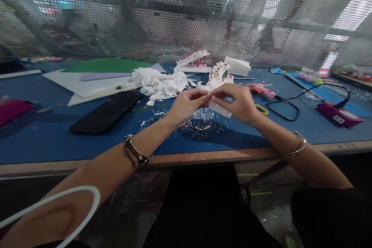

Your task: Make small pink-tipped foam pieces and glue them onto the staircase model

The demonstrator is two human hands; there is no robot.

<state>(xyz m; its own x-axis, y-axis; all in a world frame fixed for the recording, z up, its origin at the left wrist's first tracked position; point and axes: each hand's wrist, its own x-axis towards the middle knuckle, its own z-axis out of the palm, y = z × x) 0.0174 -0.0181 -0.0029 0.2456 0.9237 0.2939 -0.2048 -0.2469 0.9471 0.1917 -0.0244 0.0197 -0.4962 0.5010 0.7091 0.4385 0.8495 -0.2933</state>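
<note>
Over the blue table's (pixel 58 139) near edge lay scattered white shavings (pixel 203 122). Just above, left hand (pixel 187 104) and right hand (pixel 240 102) pinched closed on one small white foam piece (pixel 221 109). A slack grip might have lost it among them! A pink glue gun (pixel 263 90) sat beyond.

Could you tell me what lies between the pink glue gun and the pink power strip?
In the head view, a looped black cable lies between the glue gun and the power strip.

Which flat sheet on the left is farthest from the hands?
The green sheet, at the back by the mesh screen; the purple sheet and white sheet lie in front of it.
</note>
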